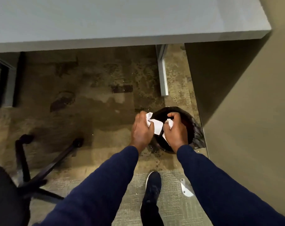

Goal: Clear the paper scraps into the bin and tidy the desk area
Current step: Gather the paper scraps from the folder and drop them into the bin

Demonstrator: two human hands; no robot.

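Note:
A round black bin with a dark liner stands on the carpet under the desk's right end, against a partition. My left hand is at the bin's left rim, closed on crumpled white paper scraps. My right hand hovers over the bin's mouth, fingers curled on more white scraps. A flat piece of paper spans between the two hands. The bin's inside is dark and mostly hidden by my hands.
The grey desk top fills the upper view, with a white desk leg behind the bin. A beige partition stands right. A black office chair base is at left. My dark shoe and a white floor bracket lie below.

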